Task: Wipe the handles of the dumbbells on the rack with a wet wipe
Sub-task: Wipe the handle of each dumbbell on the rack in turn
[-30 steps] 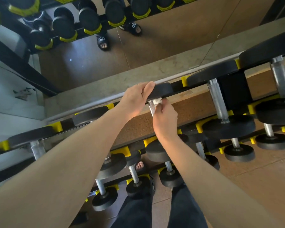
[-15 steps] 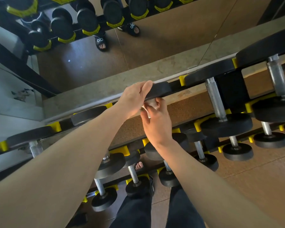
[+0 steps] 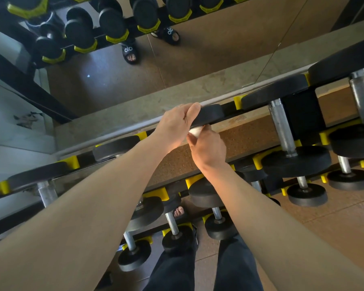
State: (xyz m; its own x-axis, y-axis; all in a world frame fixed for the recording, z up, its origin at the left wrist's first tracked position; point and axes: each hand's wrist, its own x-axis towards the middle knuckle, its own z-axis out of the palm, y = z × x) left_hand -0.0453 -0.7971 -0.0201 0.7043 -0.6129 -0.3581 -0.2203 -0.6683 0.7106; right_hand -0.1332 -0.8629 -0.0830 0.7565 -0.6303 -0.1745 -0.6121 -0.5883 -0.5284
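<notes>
Wiping a top-row dumbbell handle, frame centre.
Your left hand (image 3: 177, 124) grips the far head of the dumbbell (image 3: 208, 115) on the rack (image 3: 307, 116)'s top tier, thumb on its rim. Your right hand (image 3: 207, 149) sits just below it, fingers curled round the white wet wipe (image 3: 196, 131) bunched on the handle; the handle itself is hidden. Bigger dumbbells sit on the right, the mirror (image 3: 198, 49) above.
</notes>
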